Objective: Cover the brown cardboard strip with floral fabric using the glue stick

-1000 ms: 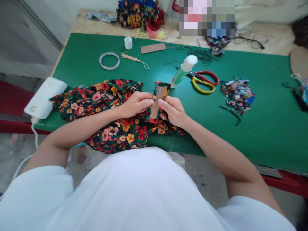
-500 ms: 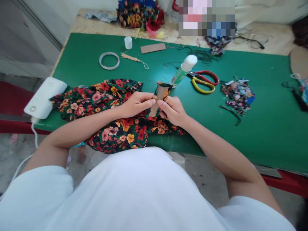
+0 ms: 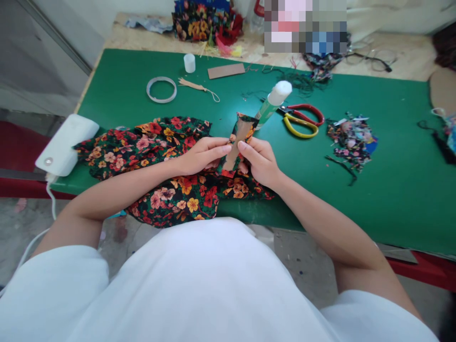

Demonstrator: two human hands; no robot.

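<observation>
A small cardboard strip (image 3: 236,146) with floral fabric folded over its edges is held between my two hands. My left hand (image 3: 206,154) grips its left side, thumb on the front and fingers behind. On the right side, my right hand (image 3: 261,159) pinches it, thumb pressed on the bare brown middle. The larger floral cloth (image 3: 171,190) lies crumpled below and to the left, partly under my left forearm. Just behind the strip stands a glue stick (image 3: 272,104), white end up. Scissors (image 3: 302,121) with one red and one yellow handle lie to its right.
A white box-shaped device (image 3: 67,145) with a cord sits at the table's left edge. Farther back are a tape ring (image 3: 161,90), a white cap (image 3: 189,63), a tassel (image 3: 198,88) and a flat cardboard piece (image 3: 226,71). Fabric scraps (image 3: 352,142) are heaped at right.
The strip has shifted slightly up and right and is more tilted. My right thumb has slid a little to the right, away from my left thumb.
</observation>
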